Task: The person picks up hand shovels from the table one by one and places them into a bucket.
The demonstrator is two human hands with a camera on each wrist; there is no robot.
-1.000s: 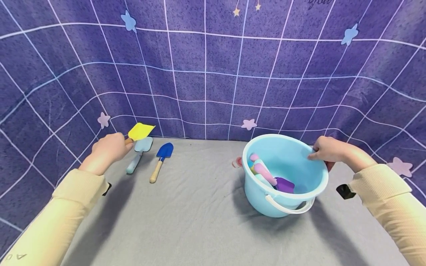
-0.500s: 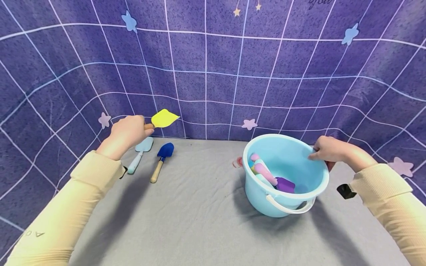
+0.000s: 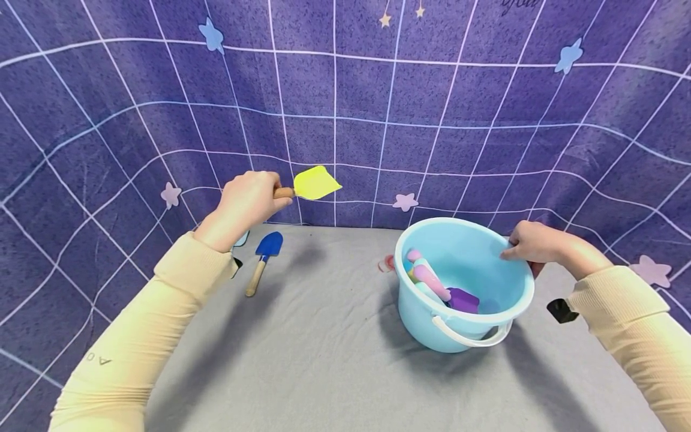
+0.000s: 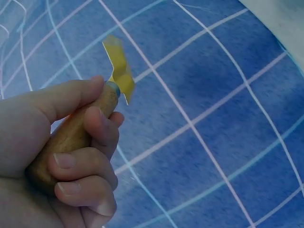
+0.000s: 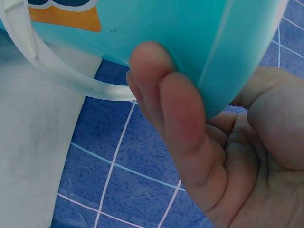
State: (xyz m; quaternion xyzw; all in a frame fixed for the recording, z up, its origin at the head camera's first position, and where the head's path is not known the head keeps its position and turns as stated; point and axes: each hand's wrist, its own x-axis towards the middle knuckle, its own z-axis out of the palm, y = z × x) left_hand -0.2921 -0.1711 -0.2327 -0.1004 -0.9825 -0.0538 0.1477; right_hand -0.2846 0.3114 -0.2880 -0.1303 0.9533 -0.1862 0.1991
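My left hand (image 3: pixel 251 201) grips the wooden handle of a small trowel with a yellow blade (image 3: pixel 317 183), raised above the cloth and in front of the backdrop. In the left wrist view, the fingers (image 4: pixel 83 164) curl round that handle (image 4: pixel 71 135). My right hand (image 3: pixel 534 243) holds the rim of a light blue bucket (image 3: pixel 432 327) at its right side, thumb inside and fingers outside. The right wrist view shows the fingers (image 5: pixel 183 114) against the bucket's outer wall (image 5: pixel 156 28). Inside the bucket lie a purple scoop (image 3: pixel 462 301) and a pink-handled tool (image 3: pixel 430 282).
A blue trowel with a wooden handle (image 3: pixel 263 261) lies on the grey cloth (image 3: pixel 324 336) at the left. Behind my left wrist, a pale blue shovel (image 3: pixel 242 239) is mostly hidden. The bucket's white handle (image 3: pixel 469 341) hangs at its front. A purple gridded backdrop (image 3: pixel 345 90) rises behind.
My left hand has carried the yellow trowel right and upward, away from the tools on the cloth. The forearm now covers most of the pale blue shovel. The right hand and bucket stay put.
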